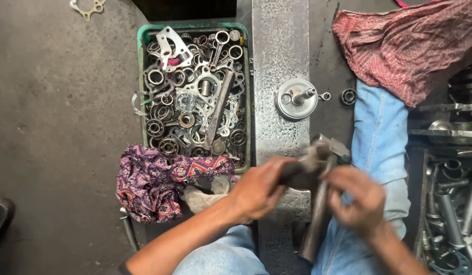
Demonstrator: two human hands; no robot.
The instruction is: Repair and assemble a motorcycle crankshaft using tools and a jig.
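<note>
My left hand [259, 188] is closed around a dark greasy metal part [310, 163] held above a long steel plate [279, 51]. My right hand [356, 196], blurred with motion, grips a long grey metal bar [315, 224] that slants down from that part toward my knees. The part's upper end shows a lighter metal piece next to my blue-jeaned leg [378, 132]. What the part is exactly stays hidden by my fingers.
A green tray [142, 38] holds several bearings, gaskets, wrenches and a bar. A purple patterned rag [154, 181] lies below it. A round silver cover with a shaft [296, 98], a small bearing [348, 96], a red cloth [414, 43] and metal parts at the right [450, 203] surround me.
</note>
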